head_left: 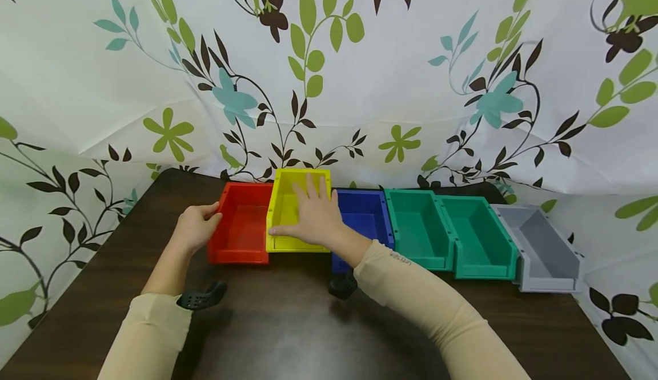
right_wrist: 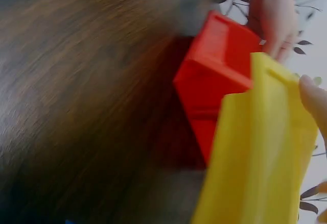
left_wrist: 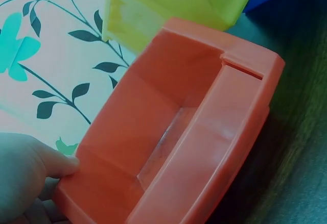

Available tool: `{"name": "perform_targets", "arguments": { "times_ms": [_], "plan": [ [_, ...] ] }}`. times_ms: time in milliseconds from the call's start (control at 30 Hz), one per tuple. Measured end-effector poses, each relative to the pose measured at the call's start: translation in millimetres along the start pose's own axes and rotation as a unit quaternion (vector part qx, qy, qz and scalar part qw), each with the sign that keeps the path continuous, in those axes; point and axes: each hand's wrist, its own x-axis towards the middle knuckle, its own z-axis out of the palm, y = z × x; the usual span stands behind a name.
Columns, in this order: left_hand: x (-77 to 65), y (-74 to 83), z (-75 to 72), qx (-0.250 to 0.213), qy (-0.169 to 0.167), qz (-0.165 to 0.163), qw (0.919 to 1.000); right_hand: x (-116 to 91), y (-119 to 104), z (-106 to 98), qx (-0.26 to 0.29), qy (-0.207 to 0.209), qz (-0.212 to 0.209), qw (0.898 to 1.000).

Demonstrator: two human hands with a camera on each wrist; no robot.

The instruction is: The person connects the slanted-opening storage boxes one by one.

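From the head, six bins stand along the far edge of the surface (head_left: 277,323). Toward the far left corner is the red bin (head_left: 240,228), then the yellow bin (head_left: 284,208), the blue bin (head_left: 362,211), two green bins (head_left: 418,228) and, by the right edge, the grey bin (head_left: 550,248). The left hand (head_left: 197,228) pinches the red bin's left rim. The right hand (head_left: 316,214) lies over the yellow bin, fingers straight and spread, thumb on its left wall; whether that bin rests on the surface or is lifted, I cannot tell.

From the left wrist, the thumb bears on the red bin's rim with the other fingers tucked outside. The walls look like thin, stiff plastic, so it should be light (and probably a bit slippery, being so smooth). The rim seems the best place to take hold.

From the right wrist, the thumb is at the yellow bin's upper rim, with the red bin just beyond; the rest of the hand is mostly cut off. This bin should handle likewise, best held across both side walls.
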Motion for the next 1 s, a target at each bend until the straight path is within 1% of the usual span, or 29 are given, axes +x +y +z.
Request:
{"name": "perform_targets", "arguments": {
  "times_ms": [67, 133, 233, 333, 433, 733, 1000],
  "plan": [
    [1.0, -2.8, 0.5, 0.002, 0.003, -0.001, 1.0, 1.2, -1.7, 3.7, -0.039, 0.0, -0.044, 0.998],
    [2.2, -4.9, 1.1, 0.005, 0.005, 0.003, 1.0, 2.5, -1.9, 5.5, -0.075, -0.004, -0.093, 0.993],
    [3.4, -5.4, 2.1, 0.009, 0.005, 0.009, 0.9999, 4.0, -0.8, 5.1, -0.095, -0.018, -0.152, 0.984],
    [3.6, -4.1, 2.6, 0.01, 0.005, 0.011, 0.9999, 5.1, 0.4, 4.0, -0.097, -0.033, -0.185, 0.977],
    [2.8, -2.1, 1.8, 0.012, 0.006, 0.01, 0.9999, 5.7, 0.4, 3.2, -0.093, -0.038, -0.193, 0.976],
    [1.0, -1.1, 0.3, 0.02, 0.009, 0.014, 0.9997, 6.0, -1.2, 6.5, -0.085, -0.039, -0.188, 0.978],
    [2.7, -0.5, 1.7, 0.011, 0.006, 0.006, 0.9999, 6.4, 1.8, 12.2, -0.083, -0.039, -0.188, 0.978]
  ]
}}
